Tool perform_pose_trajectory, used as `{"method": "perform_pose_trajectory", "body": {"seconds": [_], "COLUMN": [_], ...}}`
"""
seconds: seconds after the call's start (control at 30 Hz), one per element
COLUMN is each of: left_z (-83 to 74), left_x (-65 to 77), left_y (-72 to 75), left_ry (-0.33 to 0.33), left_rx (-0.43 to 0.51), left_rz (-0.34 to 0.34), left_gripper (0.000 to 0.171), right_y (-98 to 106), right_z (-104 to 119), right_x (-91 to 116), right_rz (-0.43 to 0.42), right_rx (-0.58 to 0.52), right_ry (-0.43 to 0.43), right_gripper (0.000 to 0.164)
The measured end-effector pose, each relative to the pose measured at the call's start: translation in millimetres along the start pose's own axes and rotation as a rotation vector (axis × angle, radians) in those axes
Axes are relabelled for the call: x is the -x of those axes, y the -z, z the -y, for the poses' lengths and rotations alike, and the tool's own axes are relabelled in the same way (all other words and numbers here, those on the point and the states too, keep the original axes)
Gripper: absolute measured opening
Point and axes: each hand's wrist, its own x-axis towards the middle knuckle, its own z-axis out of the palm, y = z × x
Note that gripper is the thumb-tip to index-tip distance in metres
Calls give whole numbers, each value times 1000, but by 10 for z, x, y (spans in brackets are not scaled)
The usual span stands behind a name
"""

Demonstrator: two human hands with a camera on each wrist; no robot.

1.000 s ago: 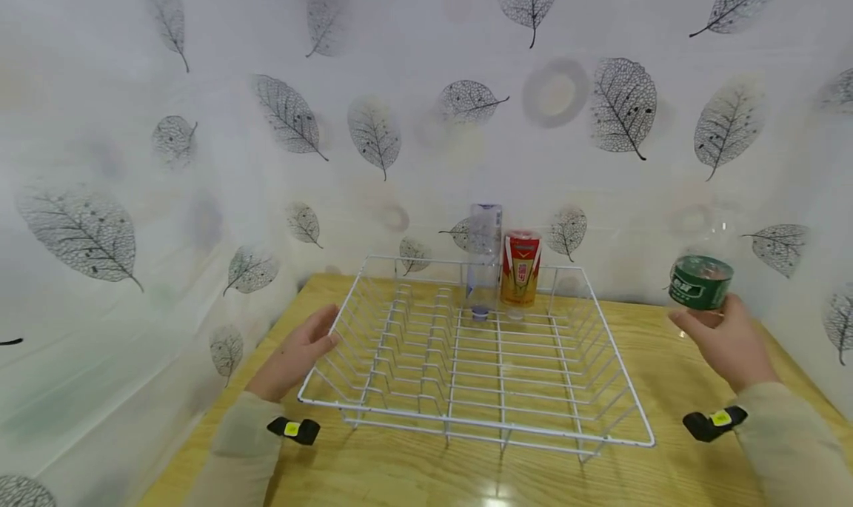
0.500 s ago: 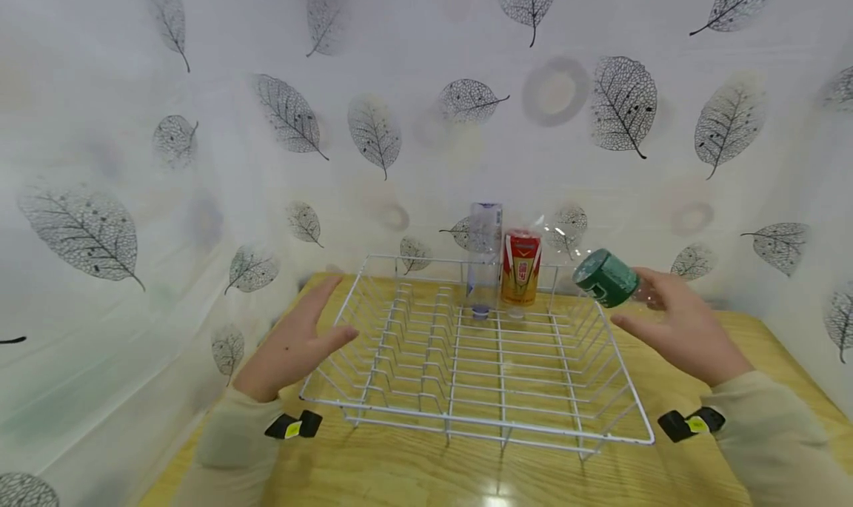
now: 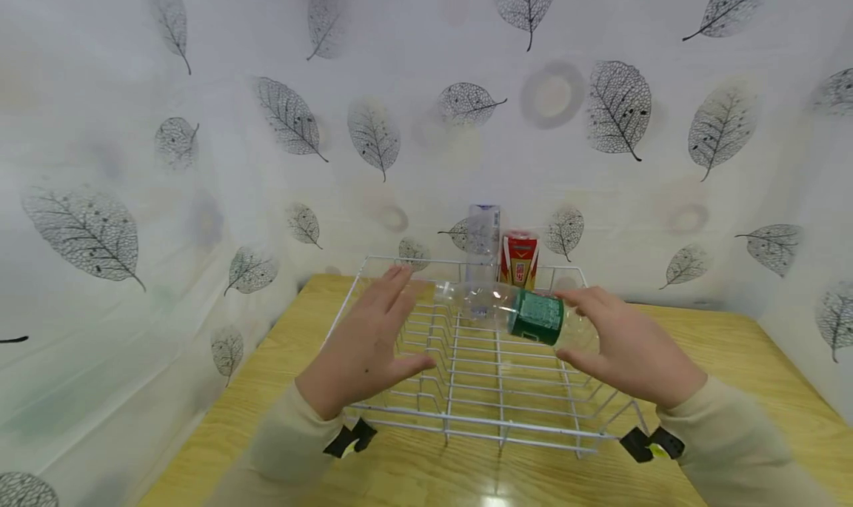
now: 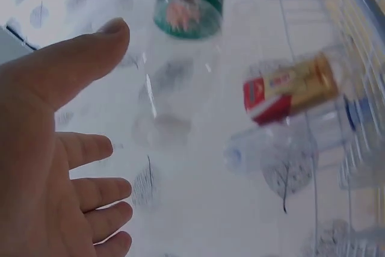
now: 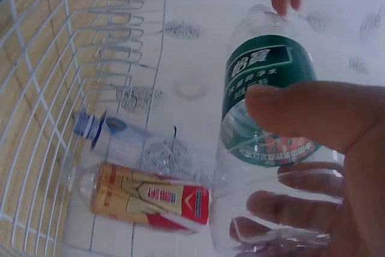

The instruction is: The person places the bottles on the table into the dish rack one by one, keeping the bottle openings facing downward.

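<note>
My right hand (image 3: 633, 344) grips a clear plastic bottle with a green label (image 3: 536, 317) around its base half. The bottle lies nearly level above the white wire dish rack (image 3: 500, 422), its neck pointing left. My left hand (image 3: 373, 337) is held over the rack's left side, fingers spread and straight, close to the bottle's neck end. In the left wrist view the thumb (image 4: 90, 58) and fingers stand apart with nothing between them. At the rack's back, a red and gold labelled bottle (image 3: 519, 259) and a clear bottle (image 3: 483, 244) stand upside down.
The rack rests on a wooden table (image 3: 266, 396). A pale curtain (image 3: 413, 41) printed with dark leaves hangs behind and along both sides. Upright wire prongs (image 3: 436, 344) line the rack's left half.
The right hand has brought the green-labelled bottle from the right of the rack to over it, tipping it from upright to level. My left hand has left the rack's side and moved right.
</note>
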Motion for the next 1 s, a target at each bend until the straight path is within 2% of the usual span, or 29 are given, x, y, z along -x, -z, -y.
{"method": "perform_pose_trajectory", "body": {"seconds": [0.07, 0.2, 0.37, 0.6, 1.0], "left_z": [-105, -278, -422, -531, -566], "left_x": [-70, -197, -312, -336, -305], "left_y": [-18, -111, -298, -486, -671], "left_ry": [-46, -94, -108, -68, 8], "left_rx": [-22, -68, -140, -218, -221], "left_rz": [-8, 13, 52, 109, 63], "left_gripper": [99, 103, 101, 98, 89], "right_y": [-51, -160, -267, -403, -535], "right_z": [53, 158, 318, 455, 441], "right_x": [-19, -38, -56, -102, -113], "right_rz": [-24, -75, -101, -104, -135], "right_rx": [48, 122, 158, 128, 86], "right_ry": [48, 129, 172, 208, 190], "right_gripper": [78, 80, 80, 80, 80]}}
